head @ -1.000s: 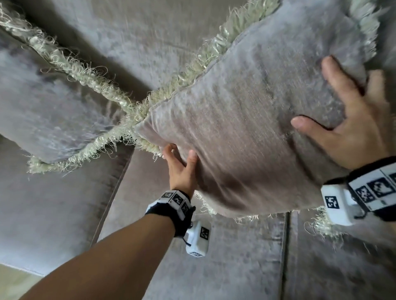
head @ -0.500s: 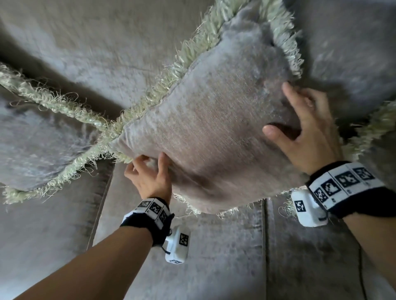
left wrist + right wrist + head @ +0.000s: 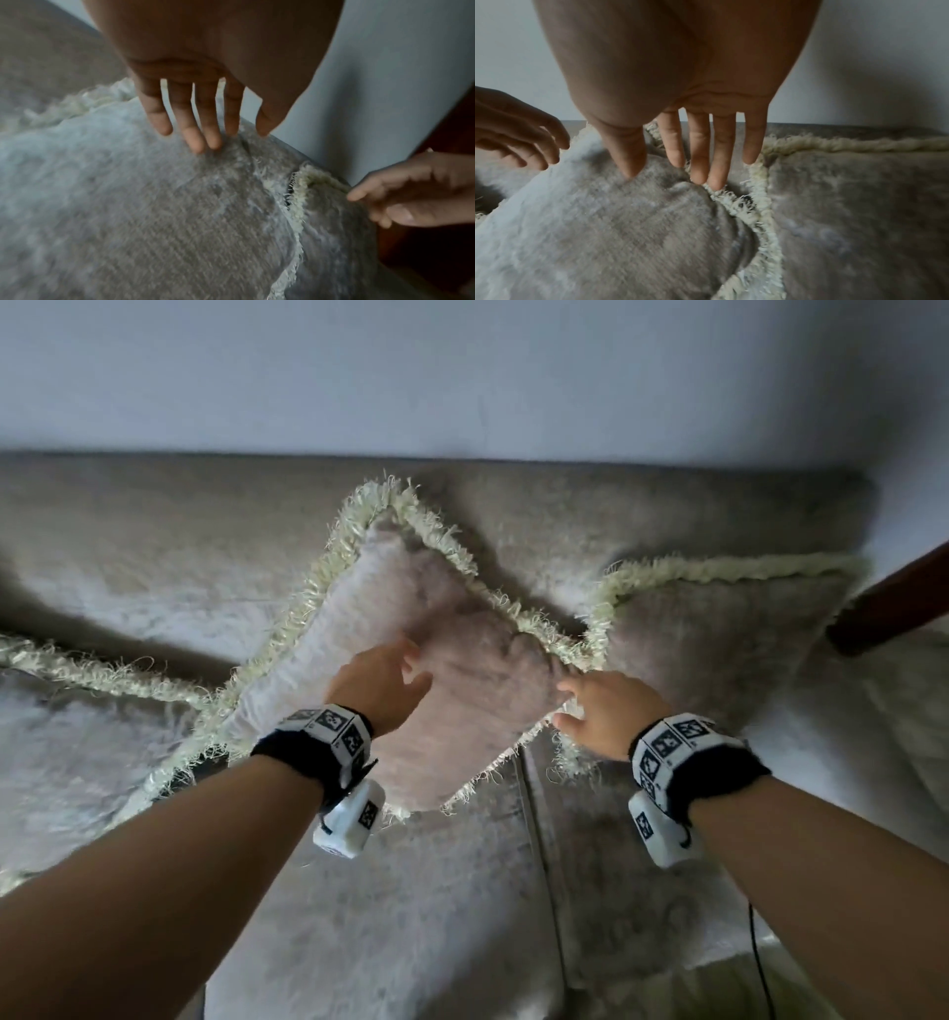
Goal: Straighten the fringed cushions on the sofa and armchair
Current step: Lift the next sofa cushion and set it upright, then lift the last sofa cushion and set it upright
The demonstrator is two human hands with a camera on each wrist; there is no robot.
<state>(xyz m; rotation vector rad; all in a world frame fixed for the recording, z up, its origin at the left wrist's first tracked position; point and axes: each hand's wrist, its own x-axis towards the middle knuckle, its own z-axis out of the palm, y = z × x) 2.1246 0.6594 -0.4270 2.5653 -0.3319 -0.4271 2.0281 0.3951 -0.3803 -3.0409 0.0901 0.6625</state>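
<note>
Middle cushion [image 3: 452, 690] sits cornerwise on the sofa [image 3: 154, 546], unstraightened, under the spread, unclamped fingers of the left hand [image 3: 377, 685] and right hand [image 3: 608, 711].

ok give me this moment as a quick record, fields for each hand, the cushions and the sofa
left hand: open, fingers straight on the middle cushion's face
right hand: open, fingertips at that cushion's right fringe
middle cushion: tilted, one corner up, leaning on the backrest
right cushion: squarer, beside it, fringes meeting
sofa: grey plush, seat seam below the cushions
</note>
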